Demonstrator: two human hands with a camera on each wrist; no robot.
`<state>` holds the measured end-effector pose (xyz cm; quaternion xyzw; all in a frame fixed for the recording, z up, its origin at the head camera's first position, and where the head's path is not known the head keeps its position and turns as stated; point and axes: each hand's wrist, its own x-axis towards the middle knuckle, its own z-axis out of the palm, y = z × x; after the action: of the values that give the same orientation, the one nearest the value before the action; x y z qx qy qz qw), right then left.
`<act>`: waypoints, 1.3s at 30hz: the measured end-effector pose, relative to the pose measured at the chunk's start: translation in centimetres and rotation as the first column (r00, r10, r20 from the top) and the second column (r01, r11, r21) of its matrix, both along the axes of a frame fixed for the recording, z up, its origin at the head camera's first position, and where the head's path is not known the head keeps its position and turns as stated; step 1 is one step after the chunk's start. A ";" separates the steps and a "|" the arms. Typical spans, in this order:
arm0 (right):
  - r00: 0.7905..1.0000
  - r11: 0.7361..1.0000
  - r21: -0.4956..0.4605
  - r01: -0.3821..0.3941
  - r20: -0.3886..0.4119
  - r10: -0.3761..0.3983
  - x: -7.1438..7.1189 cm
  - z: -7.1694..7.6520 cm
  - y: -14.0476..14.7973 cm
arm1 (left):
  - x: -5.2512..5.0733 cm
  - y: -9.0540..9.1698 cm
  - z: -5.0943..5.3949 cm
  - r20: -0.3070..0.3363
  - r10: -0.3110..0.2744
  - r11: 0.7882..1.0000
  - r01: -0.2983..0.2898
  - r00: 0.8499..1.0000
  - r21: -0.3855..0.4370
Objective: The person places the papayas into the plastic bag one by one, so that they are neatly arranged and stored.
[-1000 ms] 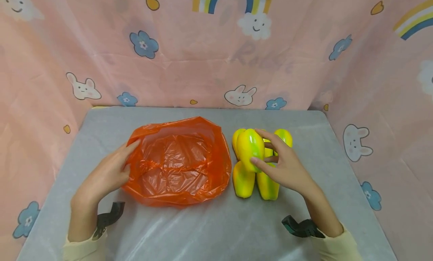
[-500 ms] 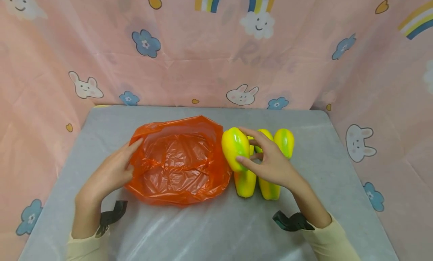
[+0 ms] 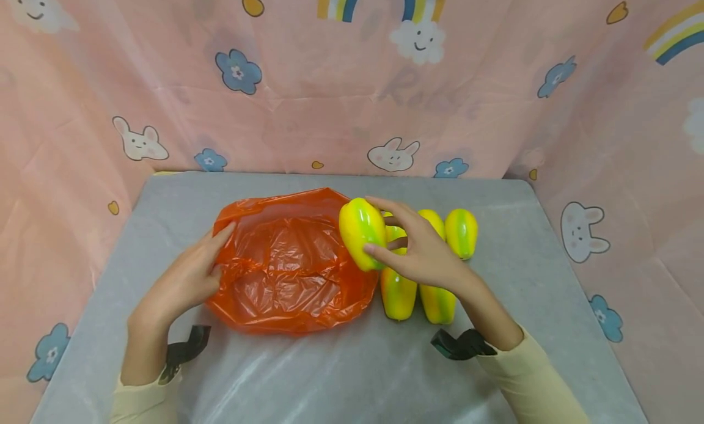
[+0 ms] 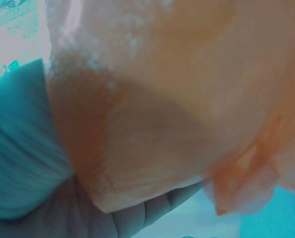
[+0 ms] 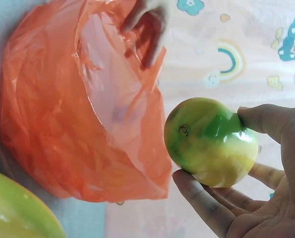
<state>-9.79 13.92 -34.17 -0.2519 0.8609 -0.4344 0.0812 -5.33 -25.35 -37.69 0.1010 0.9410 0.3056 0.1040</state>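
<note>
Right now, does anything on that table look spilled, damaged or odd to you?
Nothing stands out as spilled or damaged. The orange bag is crumpled, but thin plastic usually looks so. The yellow-green fruit in the grip of the right hand looks whole.

The person wears a left sleeve [image 3: 145,401] of pale cream-yellow cloth, which ends in a cuff at the wrist. Just beyond this left sleeve there is a black left wrist piece [image 3: 185,351], bent in shape, with a blunt end. Well to the right of the left sleeve are the right sleeve [image 3: 532,375], equally cream-yellow and softly creased, and a similarly bent, black right wrist piece [image 3: 464,344]. The left fingers [image 3: 220,237] and the right fingers [image 5: 199,197] are bare.
</note>
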 end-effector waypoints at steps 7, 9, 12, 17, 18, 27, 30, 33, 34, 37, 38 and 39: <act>0.999 0.999 -0.021 -0.044 0.020 0.045 -0.8 -0.1 -1.5 | 0.2 0.2 -0.1 0.001 -0.004 1.000 0.004 1.000 0.006; 0.998 0.998 -0.019 -0.055 0.018 0.055 -1.0 -0.2 -1.9 | 0.2 0.2 -0.1 0.005 -0.002 1.000 0.002 1.000 0.001; 0.998 0.998 -0.005 -0.065 0.011 0.065 -1.1 -0.2 -2.5 | 0.2 0.3 -0.2 0.007 0.002 1.000 -0.002 1.000 -0.013; 0.997 0.997 0.001 -0.073 0.028 0.073 -1.4 -0.1 -3.3 | 0.2 0.4 -0.1 -0.013 -0.006 0.999 0.005 1.000 -0.039; 0.997 0.997 0.002 -0.074 0.036 0.074 -1.5 0.0 -3.4 | 0.2 0.4 -0.1 -0.015 -0.008 0.999 0.007 1.000 -0.043; 0.992 0.994 0.029 -0.102 0.072 0.100 -2.4 0.2 -5.1 | 0.2 0.5 0.0 -0.037 -0.037 0.999 0.036 0.999 -0.039; 0.991 0.991 0.047 -0.121 0.057 0.119 -2.7 0.2 -5.8 | 0.3 0.5 0.0 -0.028 -0.035 0.999 0.034 0.999 -0.031; 0.989 0.986 0.084 -0.145 0.021 0.144 -3.0 0.2 -6.5 | 0.3 0.6 0.0 -0.021 -0.032 0.999 0.031 0.999 -0.028; 0.988 0.983 0.094 -0.155 0.014 0.154 -3.1 0.2 -6.7 | 0.3 0.6 -0.1 -0.024 -0.032 0.999 0.032 0.999 -0.027; 0.985 0.976 0.135 -0.172 0.006 0.173 -3.5 0.1 -7.4 | 0.3 0.6 -0.1 -0.016 -0.029 0.999 0.028 0.999 -0.026; 0.984 0.973 0.145 -0.177 0.007 0.178 -3.6 0.2 -7.7 | 0.3 0.6 -0.1 -0.011 -0.025 0.999 0.025 1.000 -0.024; 0.983 0.971 0.152 -0.183 0.009 0.184 -3.7 0.1 -7.9 | 0.3 0.6 -0.1 -0.004 -0.021 1.000 0.021 1.000 -0.023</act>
<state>-13.51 5.99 -34.06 -0.3247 0.8647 -0.3575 0.1380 -5.05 -24.72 -37.78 0.1102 0.9436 0.2936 0.1064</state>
